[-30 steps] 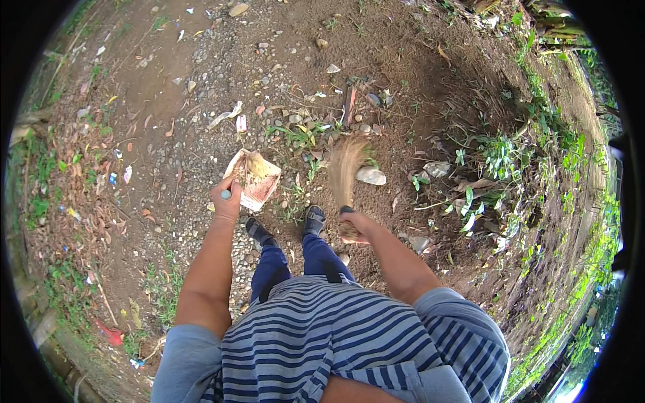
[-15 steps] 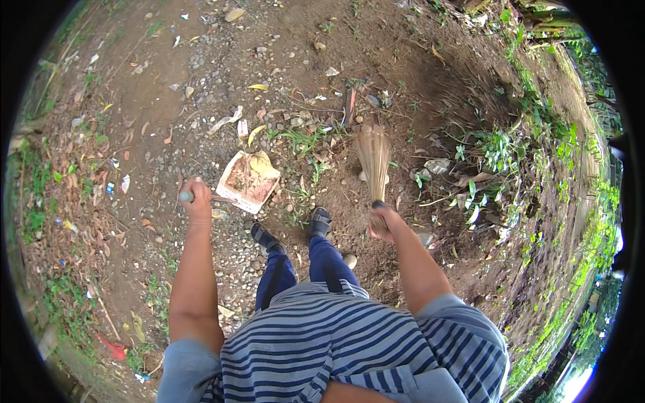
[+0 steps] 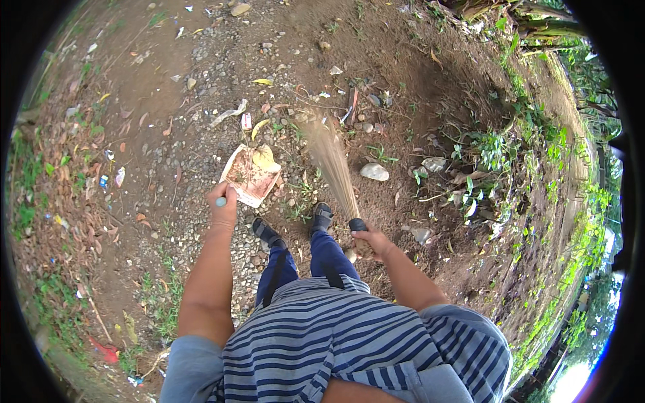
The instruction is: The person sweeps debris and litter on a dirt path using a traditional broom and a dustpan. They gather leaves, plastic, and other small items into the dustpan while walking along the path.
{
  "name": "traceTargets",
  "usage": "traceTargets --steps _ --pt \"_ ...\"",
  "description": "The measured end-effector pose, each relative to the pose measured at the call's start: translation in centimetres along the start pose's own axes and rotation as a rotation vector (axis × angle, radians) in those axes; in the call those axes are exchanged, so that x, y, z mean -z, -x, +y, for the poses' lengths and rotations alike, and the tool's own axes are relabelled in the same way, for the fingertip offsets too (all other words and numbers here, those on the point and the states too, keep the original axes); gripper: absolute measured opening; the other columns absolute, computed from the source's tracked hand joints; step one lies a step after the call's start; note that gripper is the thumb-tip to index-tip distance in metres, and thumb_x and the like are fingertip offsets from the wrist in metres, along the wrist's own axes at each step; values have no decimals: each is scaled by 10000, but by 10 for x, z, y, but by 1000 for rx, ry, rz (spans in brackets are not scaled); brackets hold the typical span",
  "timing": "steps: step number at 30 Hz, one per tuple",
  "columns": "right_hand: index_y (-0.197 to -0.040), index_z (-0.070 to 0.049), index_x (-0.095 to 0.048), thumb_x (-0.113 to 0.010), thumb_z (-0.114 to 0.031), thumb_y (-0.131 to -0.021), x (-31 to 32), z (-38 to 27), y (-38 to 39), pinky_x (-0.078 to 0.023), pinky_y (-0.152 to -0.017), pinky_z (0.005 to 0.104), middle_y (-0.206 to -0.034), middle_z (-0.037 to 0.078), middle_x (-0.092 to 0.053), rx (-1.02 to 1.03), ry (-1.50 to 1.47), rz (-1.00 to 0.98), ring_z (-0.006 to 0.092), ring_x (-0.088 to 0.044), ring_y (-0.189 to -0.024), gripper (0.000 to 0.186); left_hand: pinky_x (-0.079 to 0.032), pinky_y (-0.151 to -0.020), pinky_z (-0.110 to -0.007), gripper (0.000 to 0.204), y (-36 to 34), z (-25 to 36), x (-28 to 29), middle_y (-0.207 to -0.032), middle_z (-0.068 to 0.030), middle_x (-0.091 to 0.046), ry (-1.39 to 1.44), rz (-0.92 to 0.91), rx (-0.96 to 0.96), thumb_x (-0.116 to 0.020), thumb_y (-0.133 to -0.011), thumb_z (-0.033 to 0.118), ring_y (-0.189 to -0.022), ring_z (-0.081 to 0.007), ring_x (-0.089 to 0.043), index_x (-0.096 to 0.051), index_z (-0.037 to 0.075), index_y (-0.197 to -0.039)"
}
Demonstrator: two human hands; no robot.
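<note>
My left hand [image 3: 224,209] is closed round the handle of a dustpan, its pale green end poking out of the fist. The dustpan [image 3: 250,199] is whitish and worn, lying just beyond my feet. In it sit reddish-brown dirt and a large yellowish leaf [image 3: 264,158]. My right hand [image 3: 373,243] grips a stick broom [image 3: 340,181] by its dark-bound end. The broom's bristles fan out over the ground to the right of the dustpan, their tips smeared by motion.
A pale stone [image 3: 374,172] lies right of the broom. Beyond the dustpan are yellow leaves [image 3: 259,129], a small carton [image 3: 246,121] and gravel. Green plants [image 3: 497,151] border the right; leaf litter and scraps lie left. My sandalled feet [image 3: 322,216] stand close to the dustpan.
The broom has swung leftward toward the dustpan, its tips now nearer to it, uncovering the pale stone. My left hand has shifted right, closer to the pan.
</note>
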State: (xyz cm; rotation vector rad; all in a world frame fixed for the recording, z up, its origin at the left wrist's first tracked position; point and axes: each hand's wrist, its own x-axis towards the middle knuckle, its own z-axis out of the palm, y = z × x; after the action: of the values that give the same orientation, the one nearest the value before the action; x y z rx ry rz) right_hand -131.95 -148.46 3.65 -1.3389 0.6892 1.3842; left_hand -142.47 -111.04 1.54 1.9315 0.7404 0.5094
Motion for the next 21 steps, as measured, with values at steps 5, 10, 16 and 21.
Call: traceTargets --steps 5,10,16,21 --pt "-894 -2 -442 -552 -184 -784 -71 15 -65 -501 -494 359 -668 90 -529 -279 -92 -126 213 -557 -557 239 -279 -444 -302 212 5 3 -10 -497 -64 -306 38 -10 1 -475 -757 76 -487 -103 -292 -377 1 -585" --pt "-1058 -50 -410 -571 -148 -767 -89 2 -50 -495 -485 355 -720 112 -546 -208 142 -210 217 -558 -578 347 -288 -441 -305 271 -13 -10 11 -490 -39 -372 44 117 -77 -480 -785 147 -472 -104 -360 -401 -4 -574" --pt "-1081 -84 -391 -574 -134 -768 -22 4 9 -481 -463 367 -719 129 -535 16 83 -230 231 -555 -577 366 -297 -417 -253 238 -33 -30 71 -492 17 -378 683 206 165 -444 -818 116 -418 -94 -349 -440 24 -599" --pt "-839 -21 -446 -557 -151 -784 -51 -7 -51 -482 -469 364 -668 138 -544 -113 -292 16 239 -556 -548 179 -266 -397 -240 252 -29 -47 72 -471 17 -346 507 197 200 -445 -820 101 -405 -69 -305 -378 62 -580"
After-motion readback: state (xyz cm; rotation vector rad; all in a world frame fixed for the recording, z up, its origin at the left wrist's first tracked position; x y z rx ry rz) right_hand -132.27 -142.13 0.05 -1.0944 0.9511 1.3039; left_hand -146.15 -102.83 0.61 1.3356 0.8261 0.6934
